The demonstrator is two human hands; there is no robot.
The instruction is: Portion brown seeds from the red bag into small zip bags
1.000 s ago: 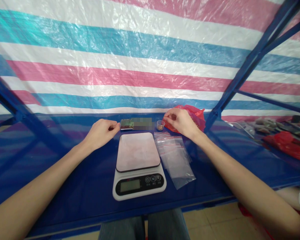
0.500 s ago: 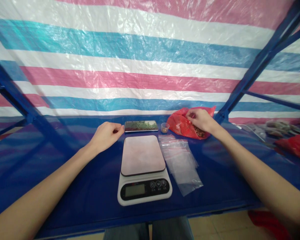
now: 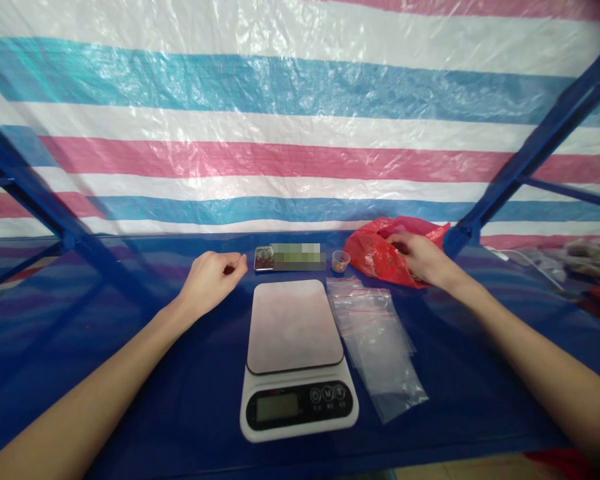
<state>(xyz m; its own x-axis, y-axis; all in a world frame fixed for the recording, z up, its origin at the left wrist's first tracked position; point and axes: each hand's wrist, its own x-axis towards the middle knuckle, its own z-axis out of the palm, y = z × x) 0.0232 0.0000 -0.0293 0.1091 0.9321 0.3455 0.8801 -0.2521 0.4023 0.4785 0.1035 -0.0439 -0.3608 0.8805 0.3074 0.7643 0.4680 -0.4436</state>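
Note:
My left hand (image 3: 217, 280) rests on the blue table with its fingers curled together and nothing visible in them. Just right of it lies a phone (image 3: 265, 259), screen up and partly blurred out. My right hand (image 3: 415, 257) reaches into the mouth of a red plastic bag (image 3: 373, 250), fingers bent inward; what they grip, if anything, is hidden. Between phone and bag stands a small clear cup (image 3: 341, 262) with a little brownish content. A white kitchen scale (image 3: 295, 327) sits in front of me with a bare platform. Beside it lie several clear zip bags (image 3: 380, 347), overlapping.
A blue metal shelf table (image 3: 195, 400) carries everything, with slanting blue posts (image 3: 495, 197) at both sides. Behind hangs a striped plastic sheet (image 3: 280, 127). At the far right are blurred bagged items (image 3: 583, 257) and a white cable (image 3: 535, 263).
The view has shifted slightly, so the table things appear lower and further right. My right hand sits deeper in the red bag, covering the brown pieces seen before. My left hand stays curled.

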